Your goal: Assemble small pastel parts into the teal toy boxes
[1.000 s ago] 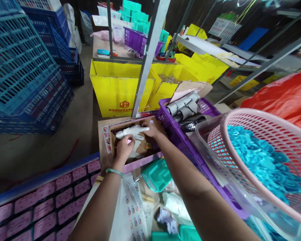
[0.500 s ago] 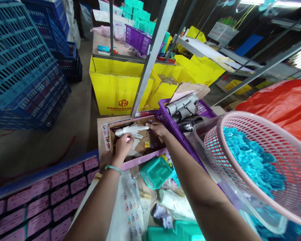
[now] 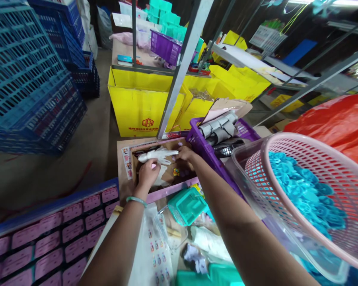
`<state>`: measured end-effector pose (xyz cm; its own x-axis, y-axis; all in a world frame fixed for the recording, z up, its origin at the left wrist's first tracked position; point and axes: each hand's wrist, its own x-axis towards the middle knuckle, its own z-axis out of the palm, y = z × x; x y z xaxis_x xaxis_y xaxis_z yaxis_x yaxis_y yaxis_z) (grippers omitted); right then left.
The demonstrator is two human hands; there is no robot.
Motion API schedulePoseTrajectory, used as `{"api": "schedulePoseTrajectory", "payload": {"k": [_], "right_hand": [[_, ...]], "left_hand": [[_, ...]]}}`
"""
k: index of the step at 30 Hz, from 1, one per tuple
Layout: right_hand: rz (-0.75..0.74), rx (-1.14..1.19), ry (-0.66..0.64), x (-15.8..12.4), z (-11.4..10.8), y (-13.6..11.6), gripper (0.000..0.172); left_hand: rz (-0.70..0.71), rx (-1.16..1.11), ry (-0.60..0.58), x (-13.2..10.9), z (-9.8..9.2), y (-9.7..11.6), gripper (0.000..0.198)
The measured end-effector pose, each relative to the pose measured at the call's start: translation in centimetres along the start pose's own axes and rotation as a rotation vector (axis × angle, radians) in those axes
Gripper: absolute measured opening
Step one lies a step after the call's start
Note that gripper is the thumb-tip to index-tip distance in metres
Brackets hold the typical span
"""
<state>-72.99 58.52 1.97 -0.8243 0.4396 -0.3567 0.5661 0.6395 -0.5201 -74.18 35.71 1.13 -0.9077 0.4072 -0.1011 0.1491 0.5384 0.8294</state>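
A thin white glove [image 3: 159, 154] stretches across the inside of a shallow cardboard box [image 3: 170, 186] with pink edges. At the glove's lower side, my left hand [image 3: 148, 174] is closed with its fingers curled against the white material; a green bangle [image 3: 136, 201] is on that wrist. My right hand [image 3: 185, 154] pinches the narrow right end of the glove, its fingertips partly hidden. More whitish material hangs beside my left hand. Inside the box, a small yellow figure piece [image 3: 176, 172] lies below the glove.
A purple basket [image 3: 201, 145] adjoins the box on the right, near a pink colander [image 3: 265, 174] of blue parts. A teal container [image 3: 187, 206] sits in front. A metal post [image 3: 179, 75] rises behind, before yellow boxes [image 3: 140, 107]. Pink pieces fill a blue tray [image 3: 77, 198] at left.
The view has shifted slightly, moving everything a little to the right in the picture. Both hands stay at the glove, with my right fingers slightly more curled at its end.
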Motion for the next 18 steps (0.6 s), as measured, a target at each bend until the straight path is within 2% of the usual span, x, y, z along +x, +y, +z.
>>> {"api": "schedulePoseTrajectory", "payload": {"k": [5,11,14,18], "right_hand": [[-0.027,0.175,0.163,-0.9,1.3,0.3,0.025],[0.111,0.137,0.383,-0.8,2.0,0.4,0.030],[0.164,0.060,0.397,0.1,2.0,-0.3,0.039],[0.235,-0.017,0.353,1.6,2.2,-1.0,0.037]], "left_hand": [[-0.021,-0.006,-0.009,-0.1,-0.1,0.1,0.027],[-0.032,-0.004,-0.015,-0.1,-0.2,0.2,0.026],[-0.028,0.011,-0.011,-0.1,-0.3,0.3,0.025],[-0.021,0.022,-0.007,-0.1,-0.4,0.4,0.025]]}}
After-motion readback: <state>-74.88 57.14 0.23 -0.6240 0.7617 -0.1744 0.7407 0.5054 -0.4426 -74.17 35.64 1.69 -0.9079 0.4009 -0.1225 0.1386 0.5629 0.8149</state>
